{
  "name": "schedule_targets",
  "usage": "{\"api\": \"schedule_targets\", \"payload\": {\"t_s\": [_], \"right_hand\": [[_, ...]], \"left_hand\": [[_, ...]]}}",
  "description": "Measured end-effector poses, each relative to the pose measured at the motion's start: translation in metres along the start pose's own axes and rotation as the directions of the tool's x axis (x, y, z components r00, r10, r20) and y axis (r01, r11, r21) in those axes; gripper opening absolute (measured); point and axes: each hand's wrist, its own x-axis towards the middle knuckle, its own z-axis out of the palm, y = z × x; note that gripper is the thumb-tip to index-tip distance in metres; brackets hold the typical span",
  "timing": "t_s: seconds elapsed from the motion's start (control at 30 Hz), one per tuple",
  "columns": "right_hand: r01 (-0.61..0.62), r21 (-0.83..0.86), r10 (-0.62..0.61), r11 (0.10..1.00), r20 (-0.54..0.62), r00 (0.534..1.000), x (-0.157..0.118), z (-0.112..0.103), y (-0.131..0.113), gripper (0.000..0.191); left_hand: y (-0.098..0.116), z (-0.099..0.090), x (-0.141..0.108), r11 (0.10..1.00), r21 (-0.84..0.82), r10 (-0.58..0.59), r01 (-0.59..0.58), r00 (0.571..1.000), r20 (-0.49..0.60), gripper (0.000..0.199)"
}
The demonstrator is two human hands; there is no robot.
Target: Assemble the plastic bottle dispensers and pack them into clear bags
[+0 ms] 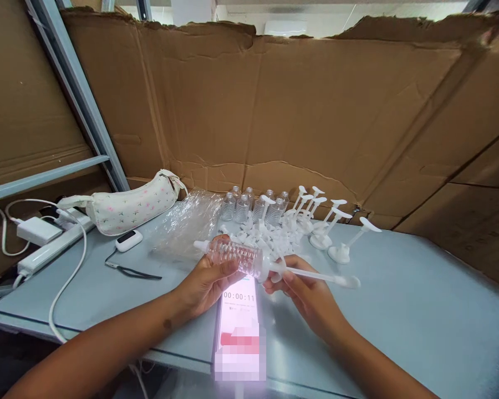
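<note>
A: Quick, where's the bottle?
B: Clear bottle [238, 257] is held sideways just above the far end of the phone [238, 310], white tip pointing left.
A: Fingers?
B: Left hand [209, 280] is wrapped around the bottle, likely to steady it; some fingertips hidden. Right hand [305, 296] has thumb and fingers pinched on the white rod [316, 275] by the bottle's base, probably to keep both in line.
A: Rest?
B: Beyond the phone: loose white parts [274, 238], other bottles [242, 208] behind those. Right of them, white sticks on round bases [321, 240], seemingly stood up for easy grabbing. Plastic bag [187, 221] lies beyond the phone, leftward.
</note>
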Motion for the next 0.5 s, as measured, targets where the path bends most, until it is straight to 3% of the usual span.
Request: {"api": "schedule_targets", "payload": {"t_s": [0.4,0.5], "right_hand": [[-0.017,0.182,0.027,0.983,-0.056,0.998,-0.0011,0.0064,0.0002,0.030],[-0.061,0.238,0.076,0.969,-0.055,0.996,-0.0018,0.0083,0.0003,0.033]], "left_hand": [[-0.0081,-0.0001,-0.0047,0.989,0.143,0.033,-0.032,0.999,-0.008,0.064],[-0.0083,-0.0012,-0.0070,0.972,0.219,0.083,-0.085,0.996,0.018,0.063]]}}
